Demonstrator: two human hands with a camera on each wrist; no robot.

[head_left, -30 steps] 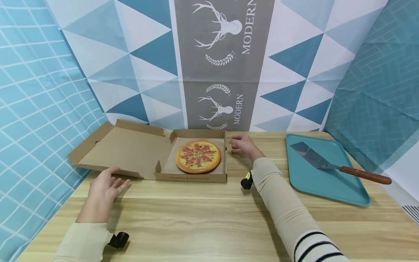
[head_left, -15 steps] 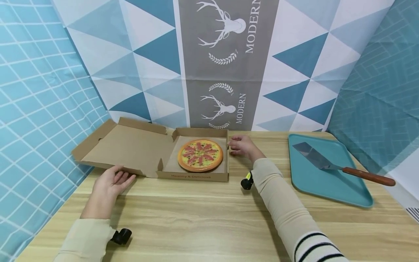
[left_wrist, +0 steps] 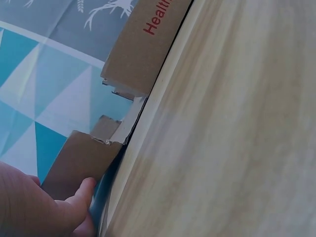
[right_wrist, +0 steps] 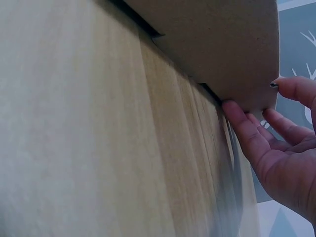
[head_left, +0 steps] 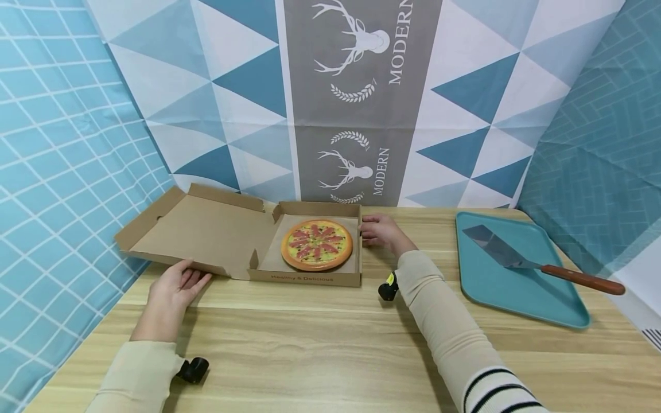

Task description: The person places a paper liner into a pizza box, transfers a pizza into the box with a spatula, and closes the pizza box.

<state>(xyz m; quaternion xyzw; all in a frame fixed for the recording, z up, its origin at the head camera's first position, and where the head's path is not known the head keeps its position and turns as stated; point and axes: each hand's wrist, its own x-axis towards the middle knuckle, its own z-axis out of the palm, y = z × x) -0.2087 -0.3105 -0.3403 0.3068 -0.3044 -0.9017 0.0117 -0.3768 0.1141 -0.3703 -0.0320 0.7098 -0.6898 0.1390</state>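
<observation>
A cardboard pizza box [head_left: 304, 279] lies unfolded on the table, its lid [head_left: 201, 223] opened out to the left. In the box's base sits a round pizza [head_left: 317, 245] with an orange crust and red strips on top. My left hand [head_left: 172, 289] is at the lid's front edge and pinches its flap; in the left wrist view, fingers [left_wrist: 79, 197] lie against the flap's outer face. My right hand [head_left: 383, 232] touches the base's right wall. In the right wrist view its fingertips [right_wrist: 234, 108] rest along that wall, with the thumb at the upper edge.
On the right lies a teal tray [head_left: 496, 292] with a metal spatula [head_left: 496, 246] across it, its wooden handle [head_left: 583, 279] reaching past the tray's edge. A patterned backdrop [head_left: 248, 103] closes off the back, and tiled sheets [head_left: 57, 172] stand at the sides.
My left hand has moved up to the lid's front edge and taken hold of it. My right hand has come in against the box's right wall. The head view has shifted slightly.
</observation>
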